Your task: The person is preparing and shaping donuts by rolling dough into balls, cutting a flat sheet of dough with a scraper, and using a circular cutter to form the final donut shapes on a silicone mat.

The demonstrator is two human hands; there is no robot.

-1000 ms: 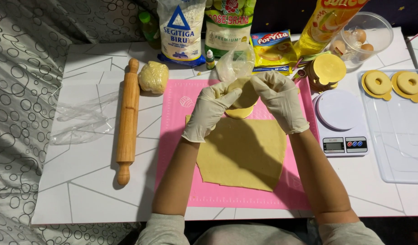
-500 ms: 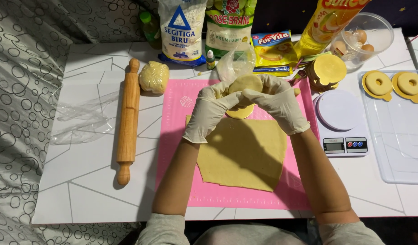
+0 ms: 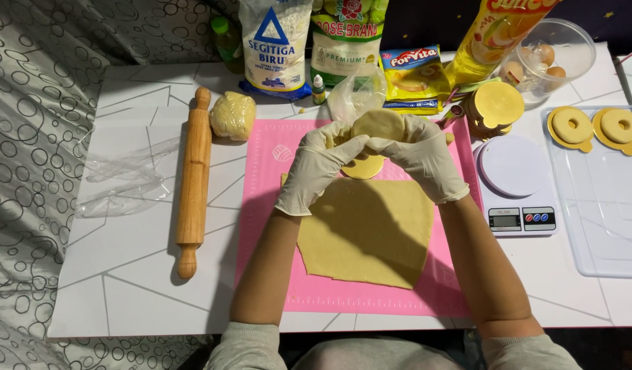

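A round piece of dough (image 3: 376,125) is held by both gloved hands above the pink mat (image 3: 261,205).

The left hand (image 3: 316,168) and right hand (image 3: 422,156) are closed around the dough piece, over the far edge of the rolled dough sheet (image 3: 367,229). A yellow disc (image 3: 362,167) under the hands is partly hidden. The rolling pin (image 3: 192,179) is seen on the counter (image 3: 124,274). The tray (image 3: 604,205) is cut off at the right.

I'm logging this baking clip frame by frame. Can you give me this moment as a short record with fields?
left hand: gloved left hand, fingers on the dough round
right hand: gloved right hand, gripping the same round
below hands: rolled dough sheet on pink mat
left of mat: rolling pin, wrapped dough ball
right of mat: kitchen scale, white tray
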